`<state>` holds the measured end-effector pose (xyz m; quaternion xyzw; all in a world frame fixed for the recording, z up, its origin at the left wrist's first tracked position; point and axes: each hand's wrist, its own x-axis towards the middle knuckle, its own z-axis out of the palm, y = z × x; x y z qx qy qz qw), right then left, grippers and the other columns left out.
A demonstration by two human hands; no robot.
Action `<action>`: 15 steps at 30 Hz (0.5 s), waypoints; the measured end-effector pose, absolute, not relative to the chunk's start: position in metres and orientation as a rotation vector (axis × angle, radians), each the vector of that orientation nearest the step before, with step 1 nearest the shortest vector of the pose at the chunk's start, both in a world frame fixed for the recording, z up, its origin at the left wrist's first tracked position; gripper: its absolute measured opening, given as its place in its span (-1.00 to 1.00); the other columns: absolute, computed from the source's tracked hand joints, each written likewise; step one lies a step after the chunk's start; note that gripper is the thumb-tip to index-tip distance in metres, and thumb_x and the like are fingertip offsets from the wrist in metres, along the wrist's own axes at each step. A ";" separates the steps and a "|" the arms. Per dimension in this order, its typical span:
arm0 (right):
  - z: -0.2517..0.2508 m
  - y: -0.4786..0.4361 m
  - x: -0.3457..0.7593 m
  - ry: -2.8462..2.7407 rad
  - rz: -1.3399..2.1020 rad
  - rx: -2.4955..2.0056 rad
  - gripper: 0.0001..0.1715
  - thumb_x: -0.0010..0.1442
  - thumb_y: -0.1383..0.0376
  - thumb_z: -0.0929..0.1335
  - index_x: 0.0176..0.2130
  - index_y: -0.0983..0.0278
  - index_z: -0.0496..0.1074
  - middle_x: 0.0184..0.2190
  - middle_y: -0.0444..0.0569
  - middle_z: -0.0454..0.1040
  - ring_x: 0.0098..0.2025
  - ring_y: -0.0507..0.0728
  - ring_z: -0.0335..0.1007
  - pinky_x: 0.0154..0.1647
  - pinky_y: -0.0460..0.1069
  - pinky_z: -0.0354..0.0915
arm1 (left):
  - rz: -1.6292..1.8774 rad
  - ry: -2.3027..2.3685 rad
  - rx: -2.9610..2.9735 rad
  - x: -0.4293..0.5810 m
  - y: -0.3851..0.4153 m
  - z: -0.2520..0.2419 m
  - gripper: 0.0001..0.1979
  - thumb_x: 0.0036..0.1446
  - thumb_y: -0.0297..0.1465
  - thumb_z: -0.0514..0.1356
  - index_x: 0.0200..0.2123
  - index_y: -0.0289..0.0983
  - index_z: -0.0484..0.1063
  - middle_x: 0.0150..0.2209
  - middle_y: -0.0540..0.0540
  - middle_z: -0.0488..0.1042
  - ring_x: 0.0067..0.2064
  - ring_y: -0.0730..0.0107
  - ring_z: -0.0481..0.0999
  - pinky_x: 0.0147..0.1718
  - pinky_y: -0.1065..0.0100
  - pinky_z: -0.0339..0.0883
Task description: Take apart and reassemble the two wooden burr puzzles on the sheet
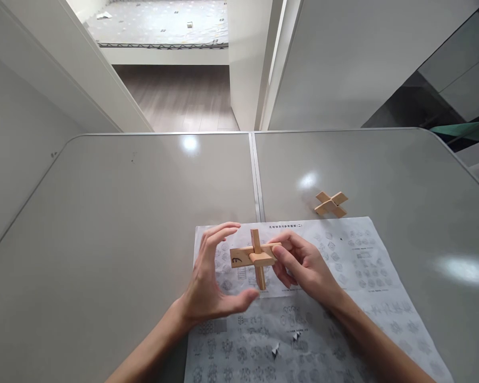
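A wooden interlocking puzzle [262, 259] made of crossed flat pieces is held up over the printed sheet [303, 306]. One of its pieces carries a dark handwritten mark at the left end. My right hand [303, 265] pinches the puzzle's right end between thumb and fingers. Around the left side curves my left hand [213, 276], its thumb and fingers spread wide; the thumb tip is close to the lower end of the upright piece, and I cannot tell whether it touches. The sheet shows rows of small puzzle diagrams.
A second cross-shaped wooden puzzle [331, 204] lies on the grey table [123, 229] beyond the sheet. Two small torn paper scraps [275, 349] rest on the sheet. A metal seam [256, 181] divides the tabletop. Past the far edge are a doorway and a bed [163, 26].
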<state>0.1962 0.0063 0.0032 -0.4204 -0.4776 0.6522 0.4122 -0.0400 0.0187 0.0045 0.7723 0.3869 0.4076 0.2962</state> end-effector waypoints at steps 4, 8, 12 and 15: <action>0.002 0.005 0.197 -1.198 1.678 -1.024 -0.67 0.53 0.03 0.35 -0.12 0.24 0.42 -0.62 -0.28 0.36 -0.68 -0.05 0.18 -0.63 -0.11 0.11 | 0.910 0.956 2.197 -0.038 0.016 0.005 0.22 0.00 -0.05 0.57 0.53 -0.23 -0.03 0.40 -0.41 0.29 0.42 -0.19 0.30 0.38 -0.13 0.27; -0.001 0.005 0.199 -1.202 1.704 -0.984 -0.71 0.52 0.06 0.37 -0.11 0.24 0.43 -0.58 -0.27 0.39 -0.67 -0.05 0.22 -0.62 -0.11 0.14 | 0.884 0.941 2.292 -0.036 0.014 0.004 0.14 0.12 -0.11 0.53 0.55 -0.21 -0.05 0.37 -0.40 0.37 0.40 -0.16 0.37 0.34 -0.10 0.34; -0.003 0.004 0.201 -1.234 1.710 -0.965 -0.72 0.54 0.08 0.36 -0.11 0.25 0.44 -0.58 -0.25 0.41 -0.64 -0.05 0.25 -0.60 -0.11 0.16 | 0.974 0.937 2.310 -0.035 0.014 0.004 0.02 0.17 -0.25 0.51 0.53 -0.22 0.03 0.29 -0.37 0.47 0.32 -0.09 0.48 0.28 -0.03 0.41; -0.003 0.004 0.201 -1.245 1.711 -0.963 -0.71 0.54 0.08 0.36 -0.12 0.25 0.43 -0.57 -0.24 0.41 -0.63 -0.04 0.26 -0.59 -0.10 0.16 | 1.006 0.943 2.308 -0.035 0.014 0.003 -0.02 0.17 -0.26 0.51 0.51 -0.21 0.08 0.26 -0.34 0.51 0.27 -0.05 0.54 0.24 0.01 0.45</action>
